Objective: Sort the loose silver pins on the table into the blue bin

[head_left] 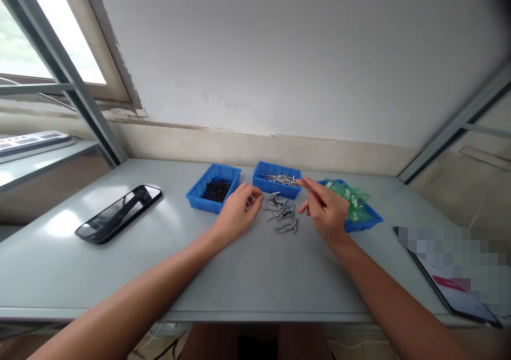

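Note:
Silver pop rivets [284, 211] lie in a loose pile on the table between my hands. My left hand [239, 209] is at the pile's left side, its fingers curled toward the thumb; whatever is between the fingertips, if anything, is too small to make out. To the right of the pile, my right hand [325, 206] hovers with its index finger stretched out and the thumb apart; nothing shows in it. Behind the pile, a blue tray [275, 168] holds more silver rivets. A second blue tray [199, 203], beyond my left hand, holds small black screw-like pieces [216, 189].
Partly behind my right hand, a blue tray [369, 224] holds green plastic packets [351, 200]. A black device with a glossy screen [120, 213] lies at the left, and a tablet [447, 280] at the right edge. Metal frame posts [96, 120] flank the table [255, 285].

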